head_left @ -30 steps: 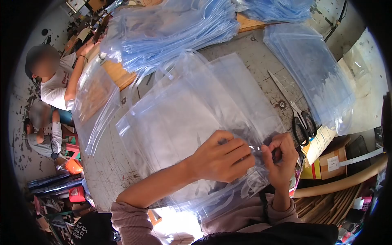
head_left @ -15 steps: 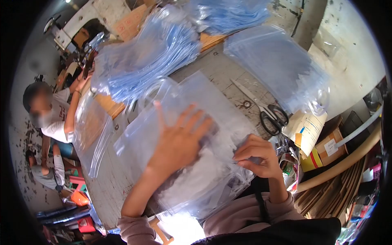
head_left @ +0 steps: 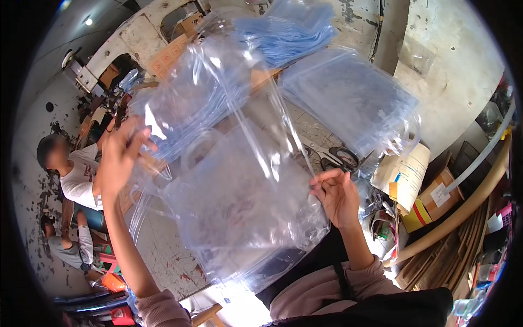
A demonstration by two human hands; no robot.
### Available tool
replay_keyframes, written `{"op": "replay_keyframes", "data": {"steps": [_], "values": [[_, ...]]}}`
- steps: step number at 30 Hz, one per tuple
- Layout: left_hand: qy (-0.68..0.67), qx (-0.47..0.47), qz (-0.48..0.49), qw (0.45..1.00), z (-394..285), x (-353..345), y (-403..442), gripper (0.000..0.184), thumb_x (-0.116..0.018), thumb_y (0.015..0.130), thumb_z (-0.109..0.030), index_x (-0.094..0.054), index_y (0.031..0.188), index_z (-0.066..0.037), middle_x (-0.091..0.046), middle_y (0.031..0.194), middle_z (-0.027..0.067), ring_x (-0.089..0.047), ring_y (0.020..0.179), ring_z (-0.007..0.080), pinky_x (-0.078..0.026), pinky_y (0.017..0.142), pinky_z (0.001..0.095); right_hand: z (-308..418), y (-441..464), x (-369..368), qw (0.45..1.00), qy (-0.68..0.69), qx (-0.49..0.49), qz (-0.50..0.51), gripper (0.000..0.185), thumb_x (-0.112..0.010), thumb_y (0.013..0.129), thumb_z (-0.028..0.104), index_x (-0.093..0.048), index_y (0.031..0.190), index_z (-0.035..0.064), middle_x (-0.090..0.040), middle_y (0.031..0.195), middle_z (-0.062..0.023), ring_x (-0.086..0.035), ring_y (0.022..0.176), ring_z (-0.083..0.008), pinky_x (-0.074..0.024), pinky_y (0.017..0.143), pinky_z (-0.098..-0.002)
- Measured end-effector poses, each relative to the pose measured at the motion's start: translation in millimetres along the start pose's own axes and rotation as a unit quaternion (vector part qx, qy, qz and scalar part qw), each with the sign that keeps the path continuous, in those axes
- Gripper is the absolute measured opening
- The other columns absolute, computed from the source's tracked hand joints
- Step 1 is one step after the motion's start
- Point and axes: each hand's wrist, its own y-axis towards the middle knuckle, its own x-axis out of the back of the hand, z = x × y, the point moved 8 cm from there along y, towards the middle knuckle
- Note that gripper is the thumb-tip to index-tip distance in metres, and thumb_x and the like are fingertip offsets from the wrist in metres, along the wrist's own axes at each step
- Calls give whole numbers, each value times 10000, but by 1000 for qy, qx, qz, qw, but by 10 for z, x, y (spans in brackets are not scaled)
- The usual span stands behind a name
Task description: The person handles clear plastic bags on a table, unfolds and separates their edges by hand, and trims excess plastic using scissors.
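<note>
Clear plastic, the sheet [head_left: 262, 158] lies left of the scissors [head_left: 327, 155] on my feed, its long edge slanting up and away from my right hand [head_left: 342, 203], the nearer one, which pinches it, while I cannot tell whether my left hand [head_left: 116, 155], farther left, grips anything.

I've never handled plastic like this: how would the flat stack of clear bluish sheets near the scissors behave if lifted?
The stack would probably sag, since its layers look thin and film-like. It may slide apart, as its edges already lie unevenly. The curled loops at one end look springy and might catch.
</note>
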Motion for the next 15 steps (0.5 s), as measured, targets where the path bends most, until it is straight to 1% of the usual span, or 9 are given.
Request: {"op": "replay_keyframes", "data": {"steps": [2,3,4,7,8,10,11,13,15], "values": [[1,15,-6,1000,193,5,193,233,-525,897,-166,-614,1009,18,-631,677,72,-623,600,107,-409,452,245,-18,2,33,1000,9,3,-1,442,-372,984,348,-525,1016,-65,-566,1014,-208,-547,919,-222,-475,843,-395],[-19,-23,-25,999,159,-28,277,254,-527,893,-185,-619,1016,17,-630,680,56,-595,568,83,-378,440,209,-28,-13,45,1000,-3,10,-2,433,-372,985,336,-529,1003,-68,-568,1008,-207,-550,918,-226,-478,839,-398],[-19,-22,-27,999,136,-66,354,254,-527,893,-185,-619,1016,17,-630,680,56,-595,568,83,-378,440,209,-29,-23,47,1000,-16,16,-4,425,-372,987,323,-532,991,-71,-569,1003,-206,-553,918,-230,-480,836,-401],[-195,71,-30,978,159,-160,593,256,-515,898,-168,-616,1080,-19,-657,778,36,-483,494,33,-301,410,175,-14,-30,26,1000,-19,18,-13,386,-380,988,277,-542,959,-72,-582,967,-195,-555,894,-226,-477,829,-387],[-196,70,-31,978,70,-186,664,256,-515,898,-168,-616,1080,-19,-657,778,36,-483,494,33,-301,410,175,-11,-35,19,999,-30,19,-10,371,-381,988,260,-544,954,-71,-586,956,-192,-554,887,-222,-474,827,-380],[-312,45,-107,943,-183,-197,791,243,-526,912,-207,-605,1076,-46,-656,737,25,-376,486,0,-241,439,168,-20,-37,10,1000,-22,20,-4,345,-376,989,228,-548,948,-68,-590,946,-189,-553,870,-213,-469,823,-361],[-313,44,-107,943,-268,-271,884,243,-526,912,-207,-605,1076,-46,-656,737,25,-376,486,0,-241,439,168,-23,-40,12,999,-35,22,-3,335,-373,989,215,-548,947,-67,-590,948,-188,-552,867,-210,-468,824,-355],[-461,63,-157,871,-326,-446,1030,246,-506,919,-191,-602,1078,-29,-675,884,100,-463,505,14,-295,400,161,-23,-35,7,999,-48,22,-2,325,-371,989,202,-549,945,-66,-590,950,-187,-552,863,-208,-467,825,-350],[-573,81,-147,802,-522,-810,1117,257,-475,938,-184,-542,1137,-36,-677,912,124,-472,508,37,-348,411,171,-16,-37,-22,999,-39,26,10,307,-369,988,180,-549,948,-65,-589,950,-184,-558,872,-207,-468,822,-343]]}}
